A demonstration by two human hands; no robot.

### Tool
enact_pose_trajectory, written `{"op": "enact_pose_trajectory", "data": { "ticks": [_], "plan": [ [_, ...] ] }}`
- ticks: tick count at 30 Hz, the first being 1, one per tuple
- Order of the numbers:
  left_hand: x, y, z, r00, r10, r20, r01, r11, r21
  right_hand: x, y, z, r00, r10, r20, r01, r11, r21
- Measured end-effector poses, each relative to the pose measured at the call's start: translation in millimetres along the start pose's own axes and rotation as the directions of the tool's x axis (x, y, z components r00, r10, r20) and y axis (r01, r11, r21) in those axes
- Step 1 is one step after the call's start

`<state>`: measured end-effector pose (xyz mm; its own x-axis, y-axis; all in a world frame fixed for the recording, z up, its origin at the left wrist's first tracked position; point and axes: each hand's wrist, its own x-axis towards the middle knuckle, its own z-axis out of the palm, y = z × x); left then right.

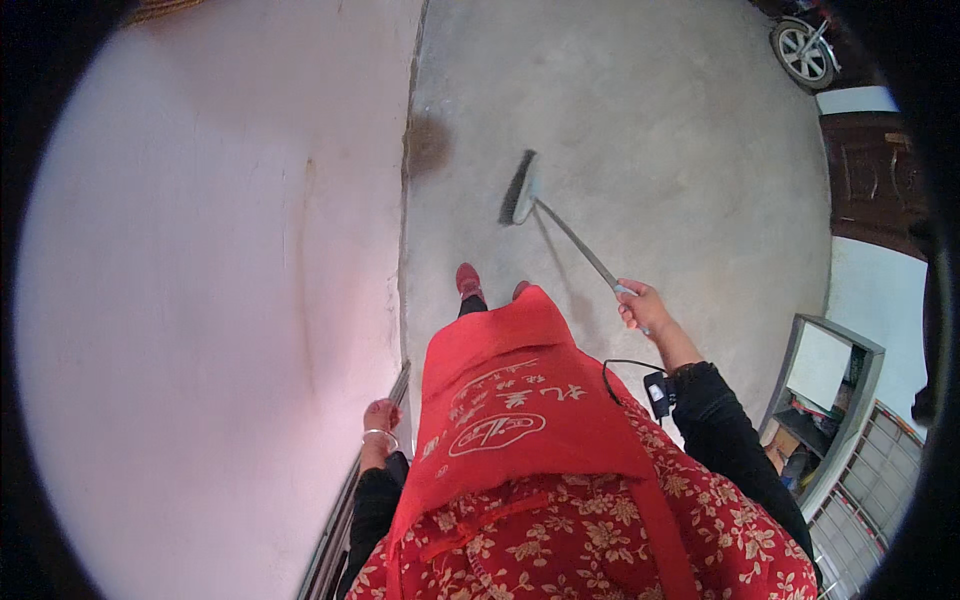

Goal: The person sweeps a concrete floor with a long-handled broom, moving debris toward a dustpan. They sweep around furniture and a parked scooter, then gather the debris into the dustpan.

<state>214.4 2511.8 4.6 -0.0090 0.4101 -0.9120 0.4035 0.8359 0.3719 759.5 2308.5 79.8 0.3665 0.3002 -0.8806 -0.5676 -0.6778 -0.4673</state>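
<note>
My right hand (641, 307) is closed around the upper end of a long broom handle. The broom (525, 191) reaches up and left from it, with a pale head and dark bristles over the concrete floor (637, 150). I cannot tell whether the bristles touch the floor. At the lower left, my left hand (382, 415) hangs beside the red apron (517, 390), its fingers curled and a silver bangle on the wrist. Nothing shows in that hand, though its palm is hidden. Red shoes (468, 280) stand on the floor below the broom head.
A pale wall (225, 225) runs along the left, with a dark stain (429, 144) on the floor by its foot. At right are a motorcycle wheel (804, 54), a dark wooden door (874, 176), a grey cabinet (817, 405) and a wire rack (862, 495).
</note>
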Motion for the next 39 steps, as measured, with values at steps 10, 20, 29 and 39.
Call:
{"op": "enact_pose_trajectory", "data": {
  "ticks": [10,20,29,39],
  "plan": [
    [26.6,112.7,21.9,0.992,-0.001,0.129,-0.023,0.983,0.183,-42.8,-48.7,67.1,0.998,-0.012,0.054,0.014,0.999,-0.041],
    [28.2,147.9,14.9,0.966,-0.132,0.223,0.087,0.976,0.201,-31.3,-35.1,38.0,0.991,0.134,0.025,-0.136,0.981,0.141],
    [30.1,157.6,21.1,0.972,-0.107,0.207,0.072,0.983,0.171,-37.1,-74.2,68.4,0.968,-0.170,-0.184,0.153,0.983,-0.102],
    [41.3,164.7,32.7,0.974,-0.094,0.206,0.055,0.981,0.185,-8.6,-150.1,90.7,0.956,-0.069,0.286,0.083,0.996,-0.036]
  ]
}}
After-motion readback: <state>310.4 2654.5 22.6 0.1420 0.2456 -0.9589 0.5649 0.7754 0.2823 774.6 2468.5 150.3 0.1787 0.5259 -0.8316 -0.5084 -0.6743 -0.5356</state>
